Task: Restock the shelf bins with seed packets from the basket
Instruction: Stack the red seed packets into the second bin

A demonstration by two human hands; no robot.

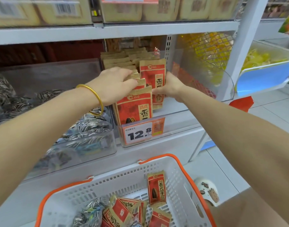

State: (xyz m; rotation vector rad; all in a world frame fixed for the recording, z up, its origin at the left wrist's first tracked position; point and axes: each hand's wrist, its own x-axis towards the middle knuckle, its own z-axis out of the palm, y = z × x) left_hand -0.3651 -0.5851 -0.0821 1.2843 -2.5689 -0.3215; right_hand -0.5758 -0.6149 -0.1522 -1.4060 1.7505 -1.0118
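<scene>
A clear shelf bin (122, 140) with a 12.8 price tag holds a row of upright red-and-tan seed packets (135, 108). My left hand (114, 82), a gold bangle on its wrist, rests on the tops of the packets in the row, fingers curled over their edges. My right hand (170, 86) grips the right side of a single upright packet (154, 74) standing just behind and to the right of the row. Below, a white basket (181, 181) with orange handles holds several more red packets (156, 187) and some striped silver ones (91, 210).
A clear bin of striped silver seed packets (84, 135) stands left of the red row. A mesh panel (211, 46) and a blue-fronted bin of yellow goods (263, 69) are to the right. Boxes fill the shelf above. A foot in a white clog (207, 190) stands beside the basket.
</scene>
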